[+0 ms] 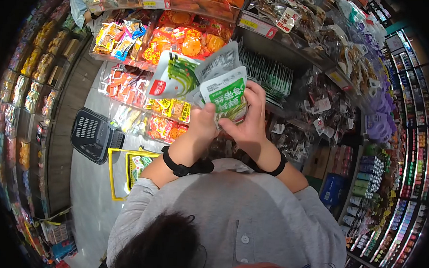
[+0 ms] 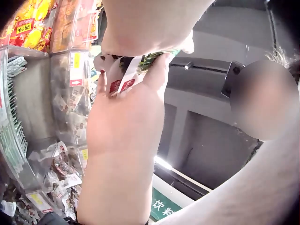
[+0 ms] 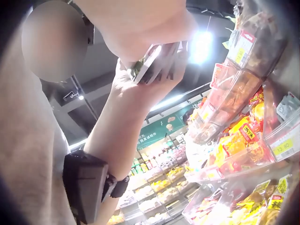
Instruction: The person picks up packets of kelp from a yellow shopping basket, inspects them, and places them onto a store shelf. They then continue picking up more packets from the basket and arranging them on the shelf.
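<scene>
Both hands hold a fanned bunch of several snack packets in front of the chest. The front packet (image 1: 224, 93) is white and green with printed lettering. Behind it, a packet with a picture of green strips (image 1: 181, 69) sticks out to the left, and a silvery packet back with a barcode (image 1: 219, 62) rises above. My left hand (image 1: 203, 123) grips the bunch at its lower left, thumb up. My right hand (image 1: 252, 116) holds the front packet's right side, fingers curled behind and thumb in front. In the left wrist view, packet edges (image 2: 125, 84) show between the hands.
Ahead stand shelf bins of orange-red packets (image 1: 190, 40) and a row of upright green packets (image 1: 266, 71). Dark wrapped snacks (image 1: 318, 103) fill bins at right. On the floor at left are a black basket (image 1: 93, 137) and a yellow-framed basket (image 1: 111, 174) with green-white packets inside.
</scene>
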Motion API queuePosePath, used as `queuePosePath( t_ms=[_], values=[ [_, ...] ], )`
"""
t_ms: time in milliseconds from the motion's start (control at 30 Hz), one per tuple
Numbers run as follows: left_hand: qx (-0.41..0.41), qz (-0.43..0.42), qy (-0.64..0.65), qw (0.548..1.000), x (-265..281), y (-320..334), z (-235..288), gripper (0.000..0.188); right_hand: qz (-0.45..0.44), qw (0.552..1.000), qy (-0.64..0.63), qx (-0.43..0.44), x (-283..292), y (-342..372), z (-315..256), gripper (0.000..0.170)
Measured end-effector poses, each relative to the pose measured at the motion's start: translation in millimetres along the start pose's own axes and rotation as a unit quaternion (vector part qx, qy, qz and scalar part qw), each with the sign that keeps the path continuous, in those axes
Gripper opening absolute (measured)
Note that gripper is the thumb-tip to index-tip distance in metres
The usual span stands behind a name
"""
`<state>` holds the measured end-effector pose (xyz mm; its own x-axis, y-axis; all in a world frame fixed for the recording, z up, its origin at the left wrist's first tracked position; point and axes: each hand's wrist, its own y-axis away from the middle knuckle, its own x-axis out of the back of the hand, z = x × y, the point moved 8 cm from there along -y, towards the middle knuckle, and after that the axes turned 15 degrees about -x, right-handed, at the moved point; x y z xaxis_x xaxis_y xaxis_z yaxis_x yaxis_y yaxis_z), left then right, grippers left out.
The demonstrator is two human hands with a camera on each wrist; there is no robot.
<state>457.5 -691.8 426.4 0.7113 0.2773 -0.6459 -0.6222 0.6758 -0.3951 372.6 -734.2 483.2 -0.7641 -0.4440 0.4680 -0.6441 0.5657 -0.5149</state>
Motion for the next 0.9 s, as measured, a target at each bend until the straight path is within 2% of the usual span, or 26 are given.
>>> queuePosePath(
  t_ms=[100,200,233,300,333,367,433,500,600,700,800,900],
  values=[
    [-0.036,0.008,0.103,0.994,-7.1,-6.8,8.4,0.083,-0.022,1.000,-0.005,-0.010,-4.5,-2.6,-0.9,0.070],
    [0.013,0.100,0.097,0.990,0.7,-5.8,9.5,0.071,-0.009,0.998,0.034,-0.056,-7.9,3.4,7.3,0.069],
    [0.017,0.129,0.124,0.984,-0.9,-6.1,14.3,0.059,-0.014,0.996,0.028,-0.082,-9.5,3.1,11.4,0.069],
    [0.015,0.144,0.104,0.984,10.0,-8.4,13.1,0.057,-0.025,0.991,0.015,-0.134,-13.2,4.1,19.8,0.069],
    [0.014,0.152,0.093,0.984,14.6,-8.6,12.8,0.056,-0.029,0.987,-0.030,-0.153,-14.8,5.8,23.6,0.068],
    [-0.008,0.173,0.150,0.973,15.2,-8.7,16.4,0.042,-0.033,0.982,-0.075,-0.171,-16.9,7.8,28.1,0.067],
    [-0.028,0.184,0.117,0.975,18.8,-7.9,20.6,0.037,-0.030,0.964,-0.174,-0.198,-19.0,7.5,30.5,0.066],
    [-0.038,0.183,0.094,0.978,19.4,-7.7,24.7,0.032,-0.016,0.935,-0.280,-0.216,-18.4,4.1,27.5,0.065],
    [-0.035,0.180,0.074,0.980,14.9,-10.2,30.5,0.029,-0.095,0.910,-0.289,-0.283,-28.6,8.2,50.1,0.060],
    [-0.035,0.192,0.051,0.979,15.6,-21.1,28.6,0.030,-0.209,0.811,-0.392,-0.379,-36.7,19.4,68.9,0.054],
    [-0.049,0.183,0.037,0.981,12.2,-27.2,26.3,0.030,-0.179,0.749,-0.545,-0.331,-25.6,20.6,72.8,0.049],
    [-0.073,0.186,0.016,0.980,6.9,-31.7,28.3,0.029,-0.126,0.728,-0.601,-0.306,-10.4,14.8,73.2,0.050]
  ],
)
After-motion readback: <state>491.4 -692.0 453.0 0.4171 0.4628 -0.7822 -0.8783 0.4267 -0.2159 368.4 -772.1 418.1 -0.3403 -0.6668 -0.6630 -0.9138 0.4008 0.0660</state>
